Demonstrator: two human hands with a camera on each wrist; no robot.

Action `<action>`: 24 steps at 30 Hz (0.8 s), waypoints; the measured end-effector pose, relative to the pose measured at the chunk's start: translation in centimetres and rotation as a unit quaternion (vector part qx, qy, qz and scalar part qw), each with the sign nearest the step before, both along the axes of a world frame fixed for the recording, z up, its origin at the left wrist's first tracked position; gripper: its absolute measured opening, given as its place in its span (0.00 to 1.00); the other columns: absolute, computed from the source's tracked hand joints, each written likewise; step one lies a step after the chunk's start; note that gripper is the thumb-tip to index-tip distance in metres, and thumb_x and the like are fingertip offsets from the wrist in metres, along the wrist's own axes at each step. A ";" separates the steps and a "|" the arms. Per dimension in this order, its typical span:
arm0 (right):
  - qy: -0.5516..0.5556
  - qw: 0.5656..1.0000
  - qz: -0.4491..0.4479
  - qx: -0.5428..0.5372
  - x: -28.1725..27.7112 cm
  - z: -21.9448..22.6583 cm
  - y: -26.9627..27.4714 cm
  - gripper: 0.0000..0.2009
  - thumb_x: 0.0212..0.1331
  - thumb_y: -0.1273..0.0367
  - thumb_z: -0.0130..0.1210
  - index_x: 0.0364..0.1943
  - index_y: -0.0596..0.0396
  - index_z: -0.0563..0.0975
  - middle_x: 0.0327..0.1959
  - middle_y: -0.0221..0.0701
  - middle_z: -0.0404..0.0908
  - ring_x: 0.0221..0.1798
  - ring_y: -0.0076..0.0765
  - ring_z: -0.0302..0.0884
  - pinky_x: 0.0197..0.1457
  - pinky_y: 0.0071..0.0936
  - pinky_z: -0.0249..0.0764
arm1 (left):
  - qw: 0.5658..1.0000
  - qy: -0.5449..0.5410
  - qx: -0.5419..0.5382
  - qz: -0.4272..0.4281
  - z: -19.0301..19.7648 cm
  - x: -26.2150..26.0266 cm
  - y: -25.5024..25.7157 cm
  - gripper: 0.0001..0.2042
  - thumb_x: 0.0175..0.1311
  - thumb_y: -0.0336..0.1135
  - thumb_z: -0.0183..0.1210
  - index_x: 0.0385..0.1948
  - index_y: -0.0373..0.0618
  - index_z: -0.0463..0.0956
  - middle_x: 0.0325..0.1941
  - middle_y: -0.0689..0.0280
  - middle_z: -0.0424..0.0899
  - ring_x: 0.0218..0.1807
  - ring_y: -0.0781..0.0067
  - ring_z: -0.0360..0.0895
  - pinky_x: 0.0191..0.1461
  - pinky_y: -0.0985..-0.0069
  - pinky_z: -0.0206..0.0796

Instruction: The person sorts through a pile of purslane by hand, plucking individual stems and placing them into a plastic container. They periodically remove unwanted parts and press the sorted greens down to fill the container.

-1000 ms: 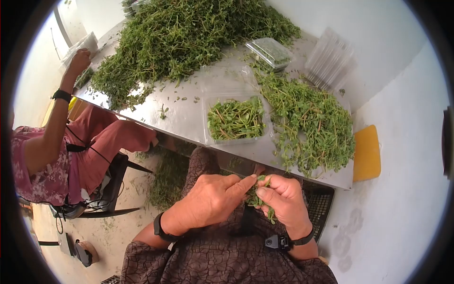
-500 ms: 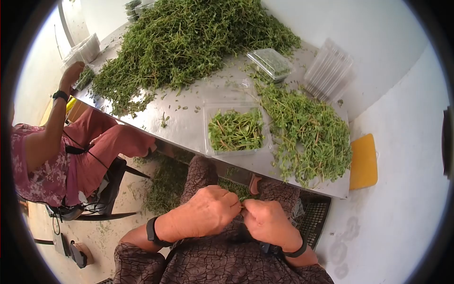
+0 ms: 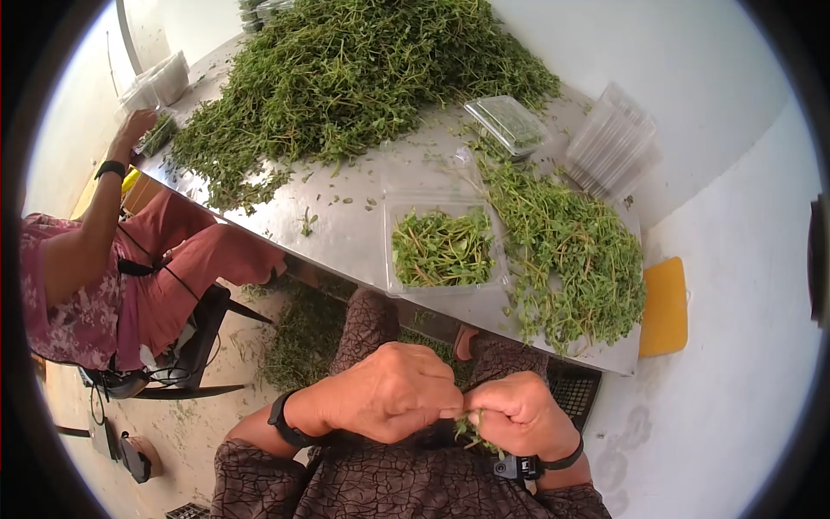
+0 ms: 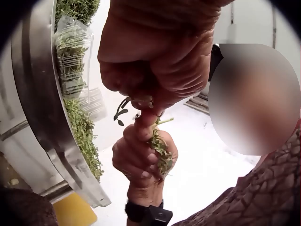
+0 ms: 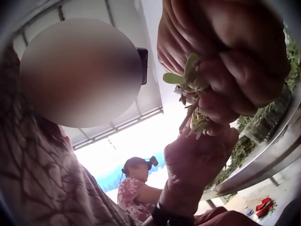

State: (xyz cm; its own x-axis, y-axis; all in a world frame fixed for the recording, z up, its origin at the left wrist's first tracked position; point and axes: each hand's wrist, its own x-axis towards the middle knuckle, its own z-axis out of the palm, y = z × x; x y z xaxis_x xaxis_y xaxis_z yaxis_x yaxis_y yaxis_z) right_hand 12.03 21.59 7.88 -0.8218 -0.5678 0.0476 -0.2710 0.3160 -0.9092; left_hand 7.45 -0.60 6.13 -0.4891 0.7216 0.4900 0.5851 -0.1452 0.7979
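Both hands meet over the lap, in front of the table's near edge. My left hand [image 3: 393, 394] has its fingers curled and pinches a small leafy sprig [image 4: 121, 114], which pokes out beside the fingertips in the left wrist view. My right hand [image 3: 523, 415] grips a few green stems [image 3: 474, 434] whose leaves hang below its fingers; a cut-looking pale stem end shows between the hands in the left wrist view. Fingertips of the two hands come right together. Beyond them, an open clear plastic box [image 3: 389, 259] filled with green sprigs [image 3: 443, 246] stands on the metal table [image 3: 333, 238].
A large heap of greens [image 3: 363, 86] covers the far table; a smaller pile [image 3: 575, 259] lies right of the box. Behind it are a lidded box [image 3: 510, 123] and stacked clear boxes [image 3: 612, 143]. A yellow board [image 3: 666, 307] leans at the wall. Another person [image 3: 78, 277] sits left.
Both hands have come lower toward the lap, and the right fingers have curled in over the greens. The other person's hand has moved down from the stacked boxes to a pack of greens.
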 end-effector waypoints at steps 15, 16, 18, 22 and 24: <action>0.220 0.935 -0.275 0.051 -6.3 2.8 0.2 0.10 0.57 0.82 0.53 0.42 0.61 0.80 0.28 0.34 0.80 0.25 0.24 0.75 0.29 0.22 0.70 | 0.928 0.127 -0.007 0.349 0.4 -4.4 0.5 0.13 0.53 0.18 0.63 0.40 0.39 0.83 0.32 0.59 0.84 0.32 0.63 0.82 0.35 0.73 0.74; 0.267 0.921 -0.280 0.053 -7.3 2.5 0.0 0.10 0.57 0.82 0.54 0.42 0.61 0.80 0.29 0.36 0.80 0.26 0.27 0.76 0.29 0.22 0.70 | 0.920 0.144 -0.011 0.364 0.2 -4.8 0.6 0.13 0.52 0.18 0.63 0.41 0.39 0.83 0.34 0.58 0.84 0.33 0.62 0.82 0.36 0.72 0.74; 0.302 0.910 -0.281 0.045 -8.6 2.0 -0.3 0.11 0.56 0.82 0.56 0.43 0.62 0.79 0.32 0.41 0.81 0.26 0.36 0.78 0.31 0.27 0.72 | 0.911 0.159 -0.016 0.379 -0.3 -5.7 1.0 0.13 0.52 0.18 0.62 0.41 0.39 0.83 0.35 0.58 0.84 0.34 0.61 0.82 0.37 0.72 0.74; 0.301 0.913 -0.254 0.104 -9.3 1.6 -0.7 0.13 0.55 0.79 0.59 0.46 0.61 0.79 0.39 0.44 0.83 0.32 0.46 0.82 0.34 0.32 0.76 | 0.898 0.201 -0.051 0.388 -0.8 -6.5 1.4 0.16 0.53 0.17 0.61 0.44 0.39 0.81 0.43 0.56 0.85 0.39 0.58 0.81 0.42 0.68 0.73; 0.304 0.913 -0.255 0.100 -9.2 1.4 -0.1 0.14 0.55 0.79 0.59 0.47 0.61 0.79 0.40 0.45 0.83 0.35 0.46 0.82 0.37 0.32 0.77 | 0.896 0.199 -0.075 0.391 -0.8 -6.4 1.3 0.16 0.53 0.17 0.60 0.45 0.39 0.80 0.46 0.56 0.85 0.40 0.57 0.81 0.44 0.67 0.73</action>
